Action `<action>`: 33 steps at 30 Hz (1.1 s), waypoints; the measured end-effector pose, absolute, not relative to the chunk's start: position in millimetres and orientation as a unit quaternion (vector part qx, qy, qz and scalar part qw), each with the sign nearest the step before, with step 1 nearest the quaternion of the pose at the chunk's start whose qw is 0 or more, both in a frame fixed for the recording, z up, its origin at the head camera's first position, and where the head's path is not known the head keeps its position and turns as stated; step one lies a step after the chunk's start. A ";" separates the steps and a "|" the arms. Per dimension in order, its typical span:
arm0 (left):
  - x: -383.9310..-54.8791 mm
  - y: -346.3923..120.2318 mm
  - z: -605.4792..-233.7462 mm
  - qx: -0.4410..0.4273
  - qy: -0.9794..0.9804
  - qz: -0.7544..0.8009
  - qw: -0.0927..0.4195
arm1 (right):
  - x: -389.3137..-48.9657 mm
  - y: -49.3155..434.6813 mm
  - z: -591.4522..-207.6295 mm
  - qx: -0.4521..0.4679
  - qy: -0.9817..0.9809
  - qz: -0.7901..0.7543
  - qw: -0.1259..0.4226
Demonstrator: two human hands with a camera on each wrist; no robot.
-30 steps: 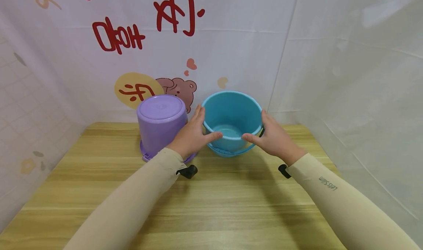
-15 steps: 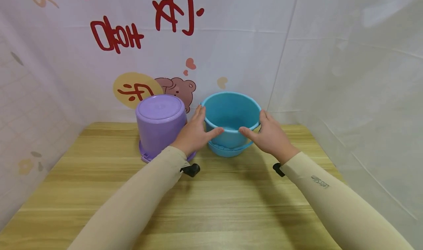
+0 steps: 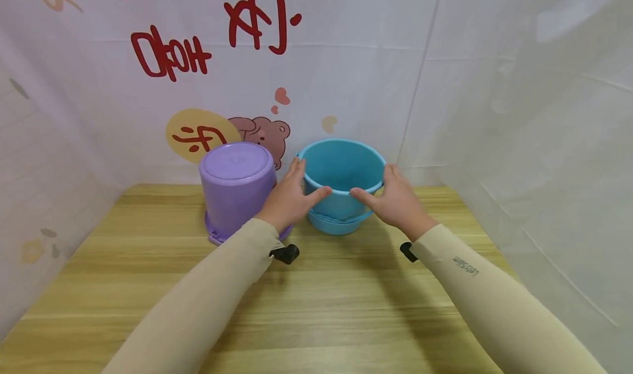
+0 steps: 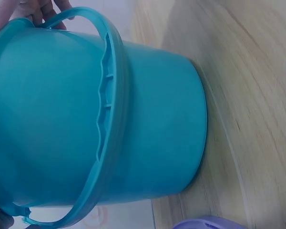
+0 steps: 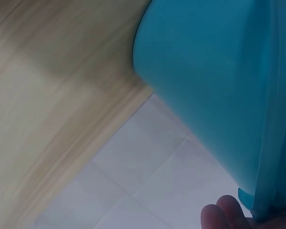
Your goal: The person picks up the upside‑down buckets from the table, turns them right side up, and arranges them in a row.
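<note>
A blue plastic bucket [image 3: 341, 204] stands with its mouth up near the back of the wooden table. My left hand [image 3: 292, 198] grips its rim from the left, thumb on the front edge. On the opposite side my right hand [image 3: 398, 198] holds the rim, its thumb also at the front. The bucket's handle [image 4: 118, 95] hangs down across the front wall, and the base rests on the wood in the left wrist view. Right-hand fingertips [image 5: 229, 212] show beside the rim in the right wrist view. The left fingers are partly hidden.
An upside-down purple bucket [image 3: 234, 198] stands just left of the blue one, close behind my left wrist. White cloth [image 3: 356, 94] with red characters and a printed bear hangs behind the table [image 3: 326, 308]. More pale cloth closes off both sides.
The blue bucket has tipped back more upright, so less of its inside shows. Both hands have stayed on the rim, the right one moving slightly left with it.
</note>
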State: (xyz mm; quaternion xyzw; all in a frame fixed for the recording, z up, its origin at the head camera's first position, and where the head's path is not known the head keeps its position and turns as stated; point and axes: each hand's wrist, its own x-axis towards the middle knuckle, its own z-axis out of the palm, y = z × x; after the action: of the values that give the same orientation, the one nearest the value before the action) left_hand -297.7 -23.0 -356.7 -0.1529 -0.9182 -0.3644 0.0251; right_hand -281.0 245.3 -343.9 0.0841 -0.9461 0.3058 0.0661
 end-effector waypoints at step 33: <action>-311.6 -30.7 -352.1 -0.136 -0.905 -0.403 0.003 | -298.0 225.5 -343.2 0.032 -0.949 0.310 0.033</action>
State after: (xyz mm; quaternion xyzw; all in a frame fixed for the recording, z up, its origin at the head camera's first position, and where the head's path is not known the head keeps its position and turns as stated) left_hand -311.6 -30.7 -352.1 -0.1358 -0.9048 -0.4035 0.0028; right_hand -298.0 225.5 -343.2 0.0321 -0.9495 0.3104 0.0334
